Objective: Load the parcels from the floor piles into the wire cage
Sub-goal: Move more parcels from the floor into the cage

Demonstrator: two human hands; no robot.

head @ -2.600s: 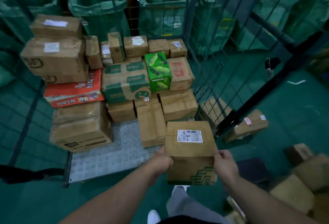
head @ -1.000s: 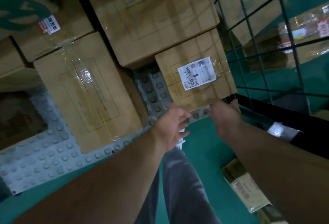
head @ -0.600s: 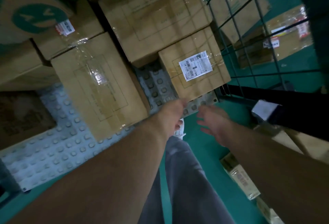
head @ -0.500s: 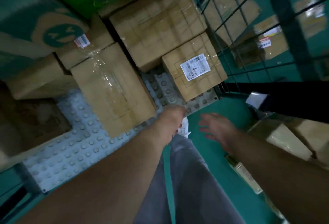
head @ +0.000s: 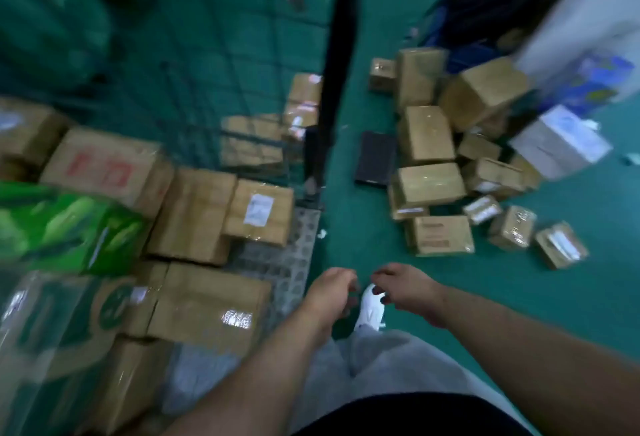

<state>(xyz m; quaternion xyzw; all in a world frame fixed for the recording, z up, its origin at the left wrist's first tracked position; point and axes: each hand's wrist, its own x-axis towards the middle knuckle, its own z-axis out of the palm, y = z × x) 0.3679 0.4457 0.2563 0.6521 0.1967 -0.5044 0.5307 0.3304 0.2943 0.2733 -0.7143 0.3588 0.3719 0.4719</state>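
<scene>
Both hands empty, between cage and floor pile.
The left hand [head: 330, 292] and right hand [head: 405, 288], low at centre, hang with fingers loosely curled, holding nothing. The labelled parcel [head: 259, 210] sits in the wire cage [head: 332, 72], left of centre. The floor pile of parcels [head: 429, 176] lies at the right.

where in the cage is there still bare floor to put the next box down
One bare patch of studded cage floor at the front corner, bordered by the labelled box, the taped box and the green floor. A paler patch below the taped box looks free, but it is blurred. Further left the boxes are packed, the green carton among them.
</scene>
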